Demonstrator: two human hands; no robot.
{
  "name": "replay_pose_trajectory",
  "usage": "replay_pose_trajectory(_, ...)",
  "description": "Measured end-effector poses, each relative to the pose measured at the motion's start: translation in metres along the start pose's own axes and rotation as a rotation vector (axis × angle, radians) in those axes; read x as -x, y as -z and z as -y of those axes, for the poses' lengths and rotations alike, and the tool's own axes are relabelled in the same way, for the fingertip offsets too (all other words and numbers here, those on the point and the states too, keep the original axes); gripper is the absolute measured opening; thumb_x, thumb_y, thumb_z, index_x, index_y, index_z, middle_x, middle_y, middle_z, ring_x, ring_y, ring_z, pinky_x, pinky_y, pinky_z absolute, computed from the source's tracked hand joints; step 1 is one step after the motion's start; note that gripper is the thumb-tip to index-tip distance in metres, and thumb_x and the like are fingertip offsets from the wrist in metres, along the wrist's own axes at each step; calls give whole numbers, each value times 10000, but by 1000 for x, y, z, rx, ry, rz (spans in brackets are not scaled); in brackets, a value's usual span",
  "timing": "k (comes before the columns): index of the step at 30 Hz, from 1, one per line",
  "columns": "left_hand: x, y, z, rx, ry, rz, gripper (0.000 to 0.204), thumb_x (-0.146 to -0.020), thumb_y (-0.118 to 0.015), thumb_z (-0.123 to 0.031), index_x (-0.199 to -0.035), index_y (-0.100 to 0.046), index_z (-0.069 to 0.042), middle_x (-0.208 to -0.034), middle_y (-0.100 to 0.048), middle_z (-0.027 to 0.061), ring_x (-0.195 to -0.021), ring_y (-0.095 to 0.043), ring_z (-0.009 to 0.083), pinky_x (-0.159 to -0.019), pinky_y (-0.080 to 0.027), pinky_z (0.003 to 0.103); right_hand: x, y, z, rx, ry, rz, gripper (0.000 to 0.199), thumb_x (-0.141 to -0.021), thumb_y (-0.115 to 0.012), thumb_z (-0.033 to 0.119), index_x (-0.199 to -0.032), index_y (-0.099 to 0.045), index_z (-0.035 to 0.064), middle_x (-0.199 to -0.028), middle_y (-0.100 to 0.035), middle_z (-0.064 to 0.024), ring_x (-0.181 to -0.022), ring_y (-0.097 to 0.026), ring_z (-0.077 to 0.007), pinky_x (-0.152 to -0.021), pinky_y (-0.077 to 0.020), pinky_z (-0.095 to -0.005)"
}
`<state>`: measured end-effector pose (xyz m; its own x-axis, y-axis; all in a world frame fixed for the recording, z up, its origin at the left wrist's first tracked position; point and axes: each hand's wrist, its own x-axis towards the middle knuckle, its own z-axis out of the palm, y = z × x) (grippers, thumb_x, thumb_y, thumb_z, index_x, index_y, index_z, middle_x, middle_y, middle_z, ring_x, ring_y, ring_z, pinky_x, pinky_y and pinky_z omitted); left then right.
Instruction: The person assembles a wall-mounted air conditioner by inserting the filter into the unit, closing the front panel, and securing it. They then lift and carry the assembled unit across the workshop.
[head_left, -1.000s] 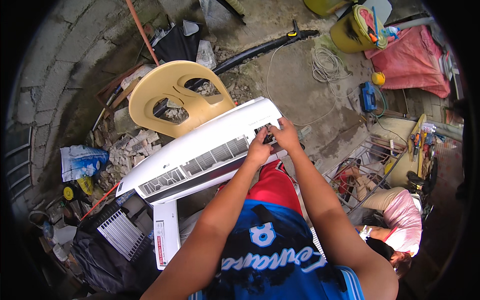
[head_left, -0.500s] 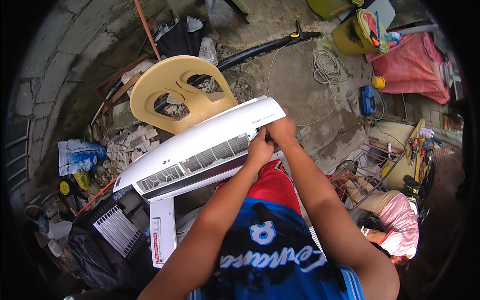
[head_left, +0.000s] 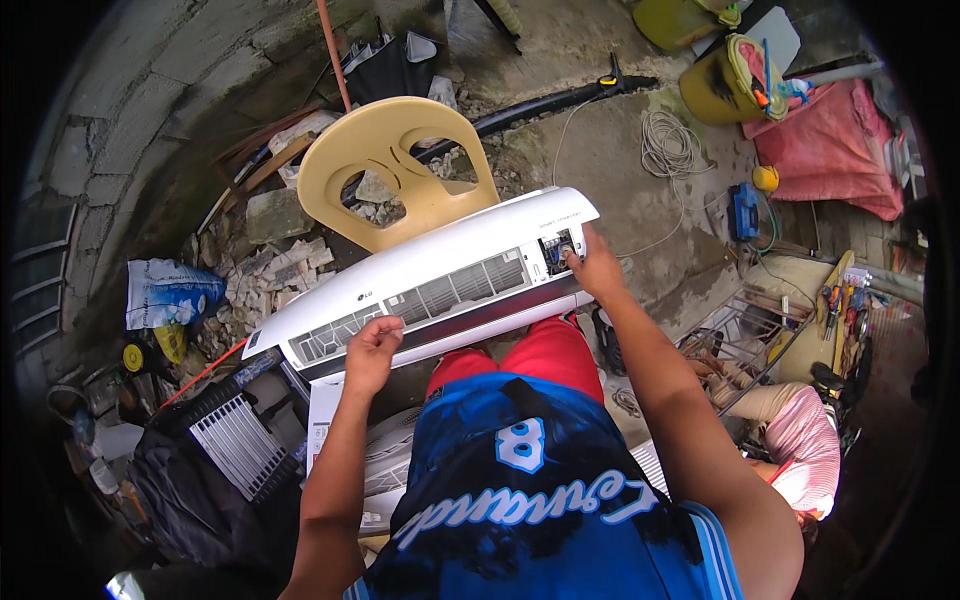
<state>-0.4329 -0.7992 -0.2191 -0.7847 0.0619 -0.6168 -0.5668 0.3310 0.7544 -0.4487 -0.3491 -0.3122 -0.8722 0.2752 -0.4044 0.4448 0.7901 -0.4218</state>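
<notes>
A white wall air conditioner indoor unit lies aslant before me, against a beige plastic chair. On its right end is a small wiring compartment with wires and dark parts showing. My right hand grips that end, thumb at the compartment's edge and fingers partly hidden behind the casing. Over the left part of the unit's front grille, my left hand is raised with fingers curled into a pinch. Whatever it may hold is too small to make out.
Rubble and a blue-and-white sack lie left. Beyond are coiled cable, a handsaw on a black pipe, a yellowish bucket and a red sack. Another person crouches right, beside a metal rack.
My left hand has left the right end of the unit and moved left over the grille. The wiring compartment now shows. My right hand stays at that end. The view has shifted slightly.
</notes>
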Motion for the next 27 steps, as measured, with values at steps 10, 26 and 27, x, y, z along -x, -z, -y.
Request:
replay_pose_trajectory(10, 7, 204, 35, -394, -391, -798, 211, -948, -681, -178, -1058, -689, 2, -1060, -690, 112, -949, -644, 210, -876, -495, 313, -13, -5, -11, -606, -259, -10, 764, -840, -768, 289, -1458, -430, -5, -1083, -693, -147, -1016, -657, -233, -862, -520, -349)
replay_pose_trajectory(26, -41, 286, 206, -122, 112, -707, 854, -768, -835, -369, -1365, -499, 142, -1265, -648, 225, -1156, -624, 282, -1022, -455, 349, 2, 71, 38, -767, -223, 58, 290, -968, -636, 255, -1199, -680, 84, -875, -654, -7, -728, -600, -110, -636, -525, -288)
replay_pose_trajectory(27, -36, 279, 222, -97, 87, -696, 852, -770, -835, -355, -1374, -491, 138, -1252, -655, 214, -1150, -624, 273, -1020, -458, 347, 8, 64, 24, -727, -227, 61, 287, -964, -641, 222, -1209, -682, 77, -888, -665, -12, -736, -606, -109, -648, -528, -282)
